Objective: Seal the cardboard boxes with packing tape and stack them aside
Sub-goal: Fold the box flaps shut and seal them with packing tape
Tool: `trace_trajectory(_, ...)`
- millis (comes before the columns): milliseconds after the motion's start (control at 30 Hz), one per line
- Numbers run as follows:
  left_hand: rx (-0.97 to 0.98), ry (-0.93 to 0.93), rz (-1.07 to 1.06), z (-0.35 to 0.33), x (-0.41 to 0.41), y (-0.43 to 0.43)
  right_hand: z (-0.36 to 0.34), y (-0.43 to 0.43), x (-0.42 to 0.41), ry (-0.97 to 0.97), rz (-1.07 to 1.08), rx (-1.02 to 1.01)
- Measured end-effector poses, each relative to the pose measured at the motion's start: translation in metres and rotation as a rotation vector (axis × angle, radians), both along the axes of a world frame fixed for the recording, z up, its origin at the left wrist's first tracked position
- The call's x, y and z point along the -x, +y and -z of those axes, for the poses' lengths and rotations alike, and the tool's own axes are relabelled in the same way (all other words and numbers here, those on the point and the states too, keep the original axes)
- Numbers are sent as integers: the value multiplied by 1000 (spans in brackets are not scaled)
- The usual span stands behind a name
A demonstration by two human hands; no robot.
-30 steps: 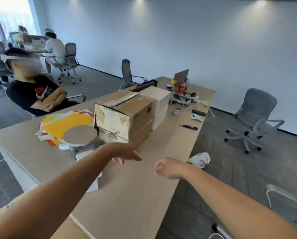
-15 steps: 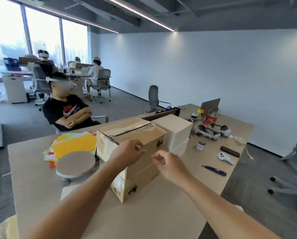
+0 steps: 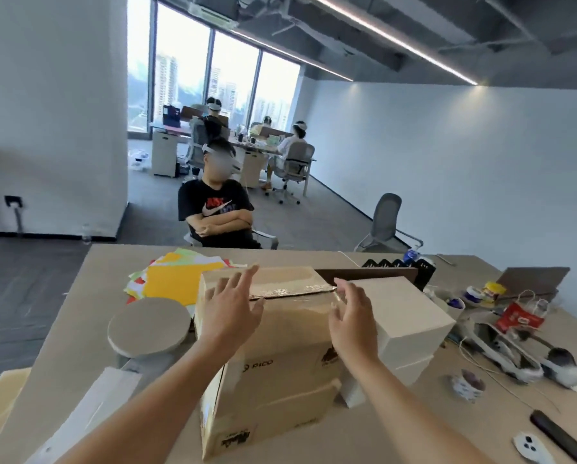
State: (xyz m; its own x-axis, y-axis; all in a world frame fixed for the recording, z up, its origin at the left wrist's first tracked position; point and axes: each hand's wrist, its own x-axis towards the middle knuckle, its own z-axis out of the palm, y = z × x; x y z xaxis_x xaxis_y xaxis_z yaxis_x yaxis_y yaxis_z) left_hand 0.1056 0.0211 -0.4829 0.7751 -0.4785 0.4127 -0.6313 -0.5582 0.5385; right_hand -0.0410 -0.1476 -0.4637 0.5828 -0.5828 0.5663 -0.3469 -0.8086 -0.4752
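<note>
**Both hands spread over the top box, gripping nothing**

- top cardboard box (image 3: 290, 329): brown corrugated, rectangular, stacked on a lower cardboard box (image 3: 273, 413) mid-table. Lower one carries dark print on its near face
- top face: flap seam runs left-right in the head view, rising slightly to the right. The box's long axis follows the seam and the side printed PICO faces the camera
- a glossy, crinkled strip lies along the far flap at the seam. That flap's edge looks a little lifted
- left hand (image 3: 233, 306): fingers straight and fanned over the left part of the top face. Contact with the cardboard can't be told
- right hand (image 3: 352, 316): fingers apart, lightly bent, at the right end of the top. Touching or not, can't tell
- left edge: round flat grey disc (image 3: 149, 326) just beside the stack, coloured paper sheets (image 3: 176, 279) behind it
- right edge: smooth white box (image 3: 411, 313) close against the stack, sitting on another white one
- table (image 3: 397, 437): matte tan, bare patch near-right of the stack, then a dark bar (image 3: 561, 437) and a small patterned roll (image 3: 466, 385) further right
</note>
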Motion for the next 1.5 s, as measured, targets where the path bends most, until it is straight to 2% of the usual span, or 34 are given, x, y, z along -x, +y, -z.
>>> trace_trajectory(133,-154,26,-176,14,-17,-8,8,-55,-30,111,-35,50)
trace_trajectory(233,-303,172,-295,22,-23,-9,18,-87,-47,383,-82,-9)
trace_trajectory(300,-362,337,-353,26,-24,-13,26,-105,-56,571,-116,-53)
trace_trajectory(367,-287,505,-369,28,-24,-17,32,-121,-66,672,-182,-136)
trace_trajectory(433,-155,598,-361,26,-23,-19,35,-133,-75,695,-276,-301)
trace_trajectory(533,-52,631,-383,21,-17,-23,37,-140,-79,671,-381,-446)
trace_trajectory(733,0,585,-477,23,9,-22,43,-137,-56,579,-429,-403)
trace_trajectory(967,136,428,-553,28,74,-14,48,-125,-5,400,-473,-326)
trace_trajectory(1167,316,327,-502,23,144,-4,47,-109,62,193,-504,-342)
trace_trajectory(1300,335,238,-506,27,201,1,55,-100,121,102,-490,-298)
trace_trajectory(1500,351,270,-479,59,289,4,85,-89,218,66,-446,-319)
